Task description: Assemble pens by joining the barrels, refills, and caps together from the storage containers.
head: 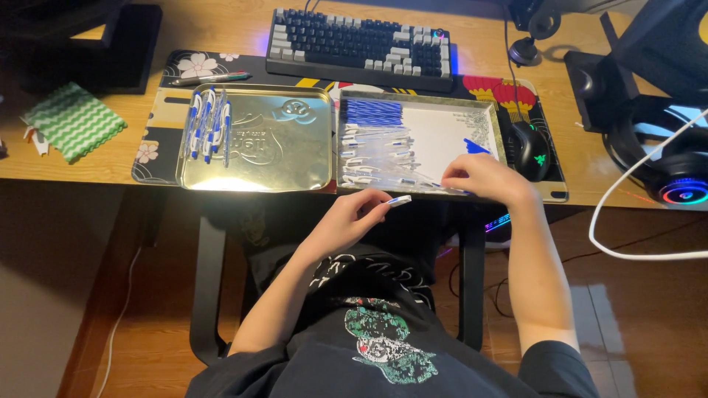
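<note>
Two hands work apart: the left hand (352,214) pinches a small white pen part (399,200). At its two o'clock, the right hand (483,177) closes its fingers on clear barrels (383,158) in the tray (495,129); lifting one alone seems wisest.

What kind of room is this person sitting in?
It looks like a home computer desk, probably in a bedroom or study. A keyboard, a computer mouse and a glowing headset sit on the wooden desk, where two metal trays hold pen parts.

The left hand (352,214) pinches its fingers (380,208) shut toward two o'clock, while the right hand (483,177) curls fingers down toward nine o'clock.
</note>
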